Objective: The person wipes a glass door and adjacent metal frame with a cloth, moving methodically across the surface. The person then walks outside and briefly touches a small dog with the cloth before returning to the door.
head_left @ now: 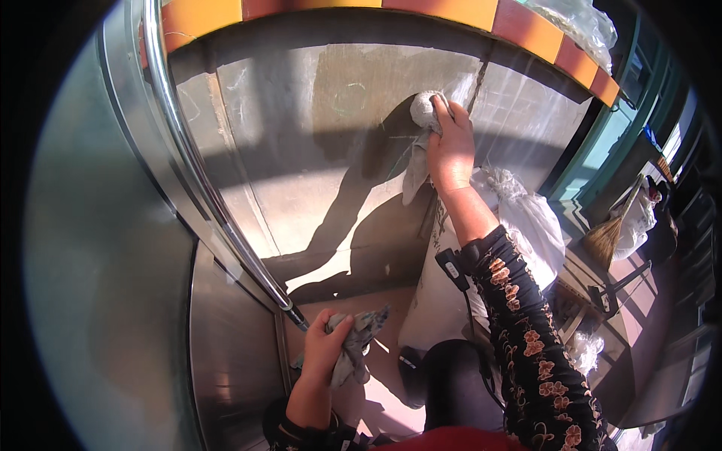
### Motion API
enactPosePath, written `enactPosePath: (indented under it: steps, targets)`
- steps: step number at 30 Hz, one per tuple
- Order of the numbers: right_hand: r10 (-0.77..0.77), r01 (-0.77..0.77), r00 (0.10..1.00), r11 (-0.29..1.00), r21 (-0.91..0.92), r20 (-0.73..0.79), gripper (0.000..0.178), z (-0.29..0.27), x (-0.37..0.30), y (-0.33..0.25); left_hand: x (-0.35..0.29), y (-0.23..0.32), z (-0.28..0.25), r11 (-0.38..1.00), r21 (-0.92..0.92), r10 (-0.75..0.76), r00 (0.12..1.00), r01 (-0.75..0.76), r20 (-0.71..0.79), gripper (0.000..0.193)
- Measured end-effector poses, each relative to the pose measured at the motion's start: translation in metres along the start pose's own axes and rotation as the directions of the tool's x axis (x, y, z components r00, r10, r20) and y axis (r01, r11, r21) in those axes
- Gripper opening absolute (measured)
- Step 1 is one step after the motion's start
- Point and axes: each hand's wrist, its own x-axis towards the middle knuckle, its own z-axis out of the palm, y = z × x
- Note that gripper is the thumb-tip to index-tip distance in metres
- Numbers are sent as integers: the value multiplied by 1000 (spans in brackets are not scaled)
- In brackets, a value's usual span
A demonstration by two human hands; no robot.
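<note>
My right hand (pixel 451 146) is closed on a crumpled white cloth (pixel 426 113) and presses it against the grey wall (pixel 338 120). A loose end of that cloth hangs down below my wrist. The wall surface shows darker, wet-looking patches and pale streaks around the cloth. Lower down and to the left, my left hand (pixel 325 349) grips a bunched grey cloth (pixel 359 338) with a checked edge. This second cloth is held away from the wall, near the lower end of a shiny metal rail (pixel 218 203).
Large white sacks (pixel 519 218) stand against the wall under my right arm. A steel panel (pixel 98 263) fills the left side. Along the top runs a yellow and red tiled ledge (pixel 436 11) bearing a clear plastic bag (pixel 583 26). A straw broom (pixel 604 239) leans at the right.
</note>
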Motion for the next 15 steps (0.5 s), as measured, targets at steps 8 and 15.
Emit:
enactPosePath:
  steps: [8,15]
  targets:
    - [13,-26,999,914,-405,-36,70,14,30,16,5,-6,-5,998,3,56,998,-56,41,10]
    - [137,-35,942,948,-315,306,65,18,-38,-3,1,-2,0,999,-19,34,998,-33,49,13]
